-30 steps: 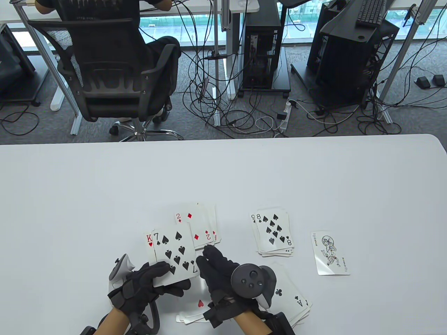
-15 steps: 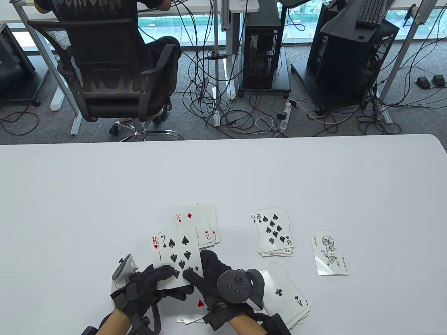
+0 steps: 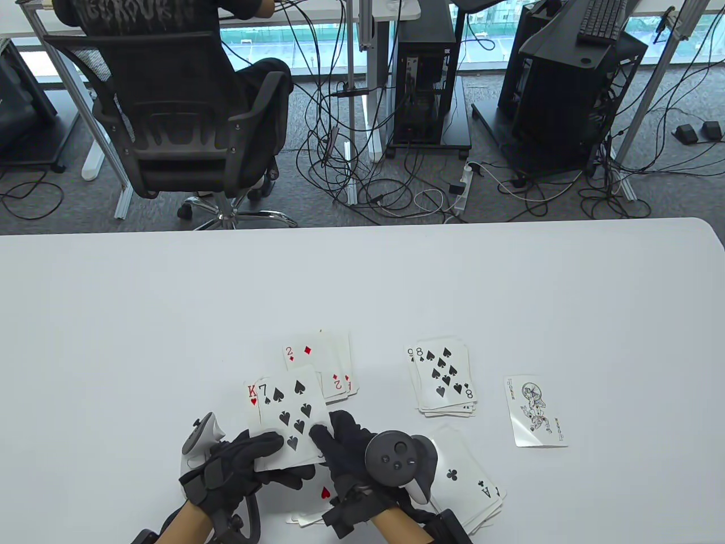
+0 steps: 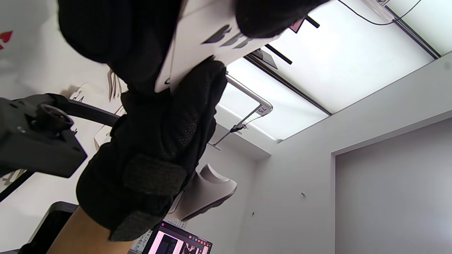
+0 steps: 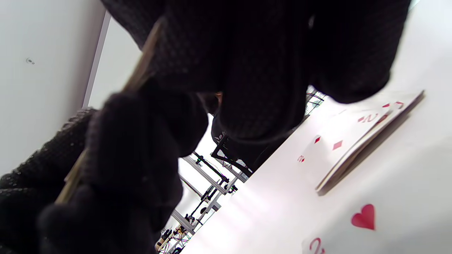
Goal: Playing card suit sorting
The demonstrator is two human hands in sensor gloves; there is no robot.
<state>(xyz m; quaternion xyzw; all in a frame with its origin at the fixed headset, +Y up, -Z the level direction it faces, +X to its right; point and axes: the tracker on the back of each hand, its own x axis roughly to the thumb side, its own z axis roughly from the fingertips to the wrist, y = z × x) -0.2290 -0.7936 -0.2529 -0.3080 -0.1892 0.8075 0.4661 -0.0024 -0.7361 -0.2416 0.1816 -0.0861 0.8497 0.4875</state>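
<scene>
Both hands' fingers pinch the seven of spades (image 3: 291,416); the king of hearts (image 3: 252,395) underneath could slip out and drop.

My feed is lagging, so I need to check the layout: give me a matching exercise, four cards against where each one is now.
Cards:
1. black seven of spades
2. red two of diamonds
3. black eight of spades
4. joker card

Places:
A. alone, farthest right on the table
B. held in both gloved hands
C. top of the pile left of the joker
D. top of the pile beyond the held cards

Pairs: 1-B, 2-D, 3-C, 4-A
</scene>
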